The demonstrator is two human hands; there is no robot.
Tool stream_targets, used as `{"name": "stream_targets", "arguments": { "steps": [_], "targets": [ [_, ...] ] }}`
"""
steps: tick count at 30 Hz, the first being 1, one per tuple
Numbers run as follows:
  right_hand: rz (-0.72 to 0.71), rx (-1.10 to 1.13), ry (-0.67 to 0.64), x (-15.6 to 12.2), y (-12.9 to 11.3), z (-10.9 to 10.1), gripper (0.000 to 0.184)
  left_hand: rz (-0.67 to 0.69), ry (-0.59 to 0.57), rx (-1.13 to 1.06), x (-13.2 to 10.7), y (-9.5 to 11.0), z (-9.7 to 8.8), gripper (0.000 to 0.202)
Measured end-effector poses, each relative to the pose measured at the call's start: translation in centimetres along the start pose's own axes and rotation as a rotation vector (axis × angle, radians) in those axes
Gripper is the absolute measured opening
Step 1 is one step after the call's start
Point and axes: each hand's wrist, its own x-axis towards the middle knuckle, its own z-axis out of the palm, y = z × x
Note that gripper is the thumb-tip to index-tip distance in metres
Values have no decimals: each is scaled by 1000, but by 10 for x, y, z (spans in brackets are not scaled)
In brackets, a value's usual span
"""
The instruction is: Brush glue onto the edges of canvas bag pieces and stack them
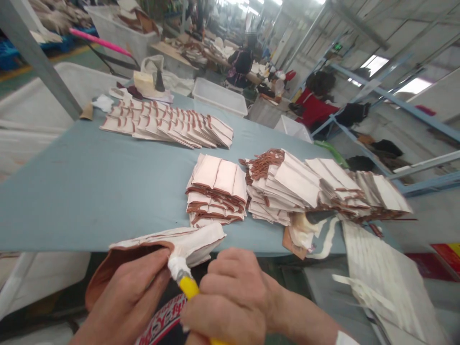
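My left hand (124, 297) grips a folded brown-and-white leather piece (168, 242) at the near edge of the blue table (89, 187). Closed in a fist, my right hand (230, 299) holds a yellow-handled brush (185, 282); its white-coated tip touches the piece's white lining. A red-and-white labelled container (163, 323) sits below between my hands. Just beyond lie stacks of similar folded pieces (215, 191).
More stacks (323, 187) fan out to the right, and a row of pieces (168, 124) lies spread across the far side. White bins (219, 96) stand behind. White paper sheets (381, 278) lie at the right. People work at distant tables.
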Motion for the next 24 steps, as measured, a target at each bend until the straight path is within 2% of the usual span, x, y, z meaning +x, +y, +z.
{"name": "stream_targets", "arguments": {
  "steps": [2, 5, 7, 8, 10, 12, 14, 16, 18, 20, 24],
  "targets": [
    [-63, 22, -3, 0, 1, 2, 15, 34, -20, -25, 1, 2, 1, 20],
    [0, 64, 206, 2, 5, -2, 25, 4, -11, -2, -2, -2, 1, 15],
    [56, 73, 320, 1, 7, -4, 26, -34, 16, 31, -4, -4, 0, 13],
    [75, 69, 312, 0, 7, -4, 21, -40, 17, 49, -4, -4, -1, 13],
    [71, 56, 188, -3, 6, -1, 8, -19, -21, 79, -3, -2, -1, 16],
    [52, 79, 142, -4, 4, 6, 7, 17, -54, 93, -3, 3, 0, 25],
    [61, 152, 299, -1, 1, 14, 13, 46, -29, 101, -3, 7, 2, 34],
    [133, 224, 480, 4, 0, 19, 24, 80, -26, 129, -3, 10, 2, 33],
    [176, 259, 527, 9, 2, 20, 29, 109, -75, 149, -1, 9, 2, 29],
    [210, 323, 515, 13, 9, 17, 28, 65, -76, 134, 2, 8, 0, 31],
    [463, 614, 609, 16, 31, 3, 28, -219, -10, -29, 14, 7, -2, 41]
  ]
}}
